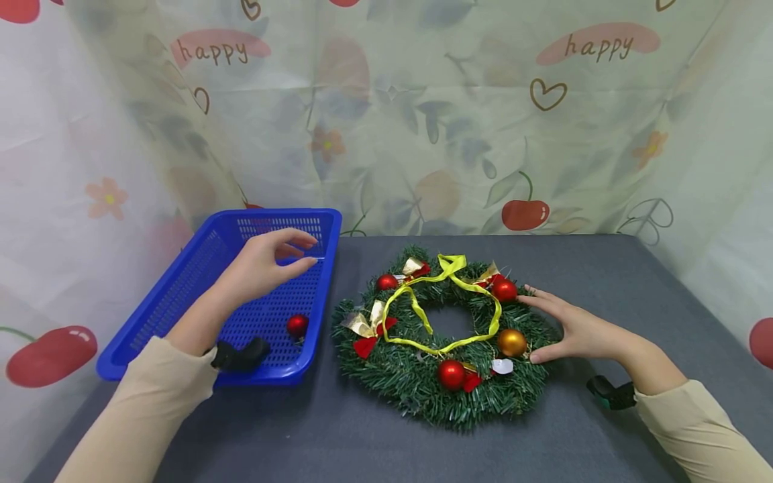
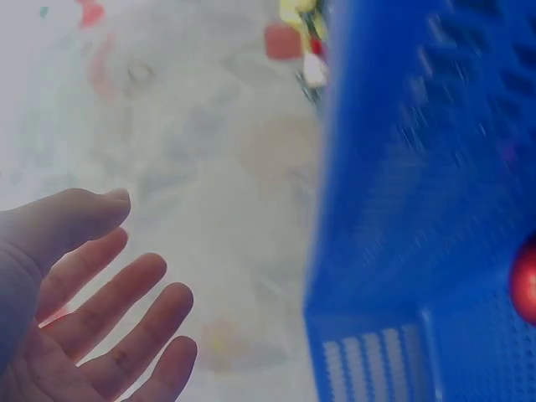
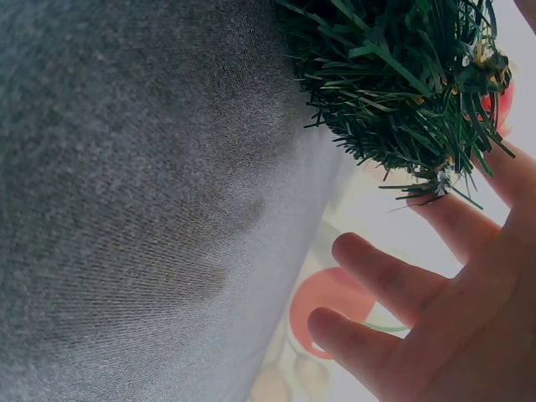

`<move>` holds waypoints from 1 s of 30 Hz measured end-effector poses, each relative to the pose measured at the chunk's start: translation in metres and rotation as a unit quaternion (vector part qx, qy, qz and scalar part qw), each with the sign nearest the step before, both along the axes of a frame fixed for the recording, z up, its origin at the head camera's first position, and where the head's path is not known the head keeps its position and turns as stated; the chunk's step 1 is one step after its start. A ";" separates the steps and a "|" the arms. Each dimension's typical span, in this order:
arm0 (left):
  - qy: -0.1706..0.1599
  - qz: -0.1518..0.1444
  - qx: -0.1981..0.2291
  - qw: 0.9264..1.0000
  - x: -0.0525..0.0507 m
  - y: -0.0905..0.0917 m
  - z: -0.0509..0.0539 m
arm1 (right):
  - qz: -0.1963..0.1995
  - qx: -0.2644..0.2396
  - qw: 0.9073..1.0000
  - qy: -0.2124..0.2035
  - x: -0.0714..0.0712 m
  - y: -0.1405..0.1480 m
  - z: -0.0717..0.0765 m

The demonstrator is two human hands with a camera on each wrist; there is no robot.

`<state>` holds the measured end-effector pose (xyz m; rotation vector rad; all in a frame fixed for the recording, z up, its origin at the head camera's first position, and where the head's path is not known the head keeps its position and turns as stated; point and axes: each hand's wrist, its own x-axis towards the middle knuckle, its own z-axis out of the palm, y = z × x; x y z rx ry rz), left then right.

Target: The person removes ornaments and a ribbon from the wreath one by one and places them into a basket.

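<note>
Over the blue plastic basket [image 1: 333, 268] hovers my left hand [image 1: 260, 265], fingers loosely bent and nothing in them. A red ball ornament [image 1: 298, 326] lies in the basket near its right wall, below that hand. On the table lies a green Christmas wreath [image 1: 386, 382] with red balls, a gold ball [image 1: 512, 342], red-and-gold bows and a loose yellow ribbon [image 1: 447, 349]. My right hand [image 1: 580, 332] is at the wreath's right edge, its fingers spread and fairly straight. In the right wrist view, some fingertips [image 3: 452, 218] touch the green tips, while two fingers stand apart from them.
A grey cloth covers the table [image 1: 580, 261]. Printed curtains [image 1: 392, 100] hang behind it and at both sides. The basket stands left of the wreath, with a narrow gap between them. A black strap device [image 1: 241, 355] sits on the left wrist, another [image 1: 610, 392] on the right.
</note>
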<state>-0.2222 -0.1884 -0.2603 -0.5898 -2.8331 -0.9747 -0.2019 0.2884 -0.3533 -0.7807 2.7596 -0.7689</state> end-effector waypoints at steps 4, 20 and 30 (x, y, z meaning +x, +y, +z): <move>0.026 -0.035 0.001 0.999 0.017 0.019 0.006 | 0.000 0.000 1.000 0.003 0.000 0.001 -0.001; 0.056 -0.201 -0.014 0.978 0.070 0.084 -0.011 | 0.000 -0.001 1.000 0.000 0.000 0.000 0.000; 0.015 -0.261 -0.033 0.965 0.081 0.120 -0.055 | -0.003 0.005 1.000 -0.002 0.001 0.000 0.000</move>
